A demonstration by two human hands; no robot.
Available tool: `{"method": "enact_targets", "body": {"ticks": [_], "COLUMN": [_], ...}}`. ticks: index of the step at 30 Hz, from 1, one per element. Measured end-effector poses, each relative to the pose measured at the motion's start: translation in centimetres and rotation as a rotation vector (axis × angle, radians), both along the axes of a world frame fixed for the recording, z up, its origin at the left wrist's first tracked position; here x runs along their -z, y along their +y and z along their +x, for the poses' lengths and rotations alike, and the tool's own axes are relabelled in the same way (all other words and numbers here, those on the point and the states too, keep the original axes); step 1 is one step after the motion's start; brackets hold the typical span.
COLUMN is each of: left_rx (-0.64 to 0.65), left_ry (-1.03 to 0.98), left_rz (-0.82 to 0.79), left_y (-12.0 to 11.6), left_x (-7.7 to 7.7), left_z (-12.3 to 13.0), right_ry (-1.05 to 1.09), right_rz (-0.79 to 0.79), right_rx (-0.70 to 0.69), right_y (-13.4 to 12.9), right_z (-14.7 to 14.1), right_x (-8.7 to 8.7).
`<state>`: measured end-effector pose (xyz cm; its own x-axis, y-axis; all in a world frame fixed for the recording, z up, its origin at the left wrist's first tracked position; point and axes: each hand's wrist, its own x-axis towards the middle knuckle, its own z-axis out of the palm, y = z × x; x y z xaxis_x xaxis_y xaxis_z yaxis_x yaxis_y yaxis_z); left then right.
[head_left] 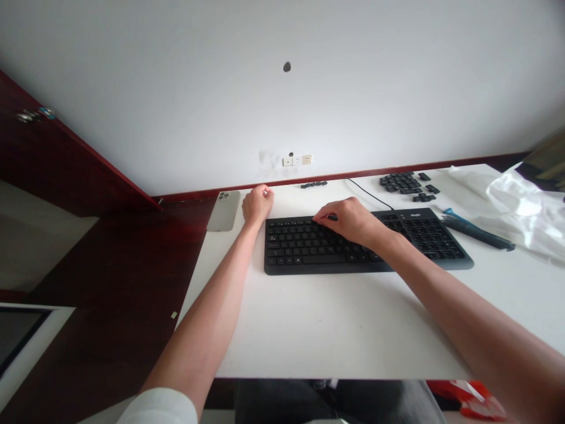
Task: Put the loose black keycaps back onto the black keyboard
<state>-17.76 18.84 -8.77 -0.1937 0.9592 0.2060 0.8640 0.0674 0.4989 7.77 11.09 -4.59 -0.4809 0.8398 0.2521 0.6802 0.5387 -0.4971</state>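
Observation:
A black keyboard [309,259] lies flat on the white table, with bare sockets where keycaps are off on its right side. My right hand [348,221] reaches over its top row, thumb and fingertips pinched together at the keys; whatever sits between them is too small to make out. Left of the keyboard, my left hand [258,203] rests on the table with its fingers curled closed, their inside hidden. Several loose keycaps [313,184] stand in a short row behind the keyboard. A larger group of keycaps [399,182] lies at the back right.
A phone [223,211] lies at the table's left edge. Right of the keyboard are a blue and black tool [477,229] and a crumpled white plastic bag [525,200]. The keyboard's cable [368,192] runs to the back edge by the wall sockets [297,160].

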Motion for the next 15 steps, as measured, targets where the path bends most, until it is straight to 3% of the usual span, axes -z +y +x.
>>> {"method": "enact_targets", "body": {"ticks": [15], "left_rx": [0.000], "left_ry": [-0.004], "left_rz": [-0.003], "left_y": [0.05], "left_x": [-0.01], "left_z": [-0.01], "right_ry": [-0.033], "right_rz": [0.044], "right_rx": [-0.046], "right_y": [0.16], "right_z": [-0.09], "right_x": [0.36]}}
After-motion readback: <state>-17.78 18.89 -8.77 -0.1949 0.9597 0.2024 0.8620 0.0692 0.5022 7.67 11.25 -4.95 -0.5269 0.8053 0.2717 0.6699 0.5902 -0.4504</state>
